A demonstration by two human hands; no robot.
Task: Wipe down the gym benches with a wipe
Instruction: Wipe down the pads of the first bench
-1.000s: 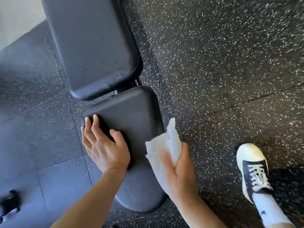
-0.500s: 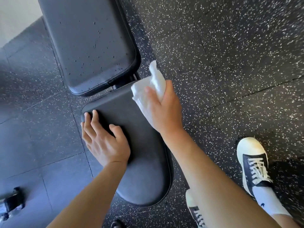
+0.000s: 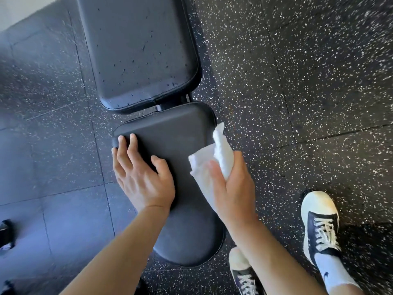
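A black padded gym bench runs up the middle. Its seat pad point(image 3: 178, 133) lies near me and its back pad point(image 3: 138, 50), speckled with droplets, lies beyond. My left hand point(image 3: 141, 177) rests flat on the seat pad's left edge, fingers straight. My right hand point(image 3: 231, 188) holds a white wipe point(image 3: 212, 158) against the right side of the seat pad, fingers and thumb around it.
Speckled black rubber floor point(image 3: 297, 81) surrounds the bench. My two black-and-white sneakers stand at the lower right, one point(image 3: 319, 222) further right, the other point(image 3: 242, 271) close to the seat's end. A dark object point(image 3: 6, 235) lies at the left edge.
My right hand has drawn the wipe back from the far right corner of the seat pad toward me along its right side. The left hand stays in place.
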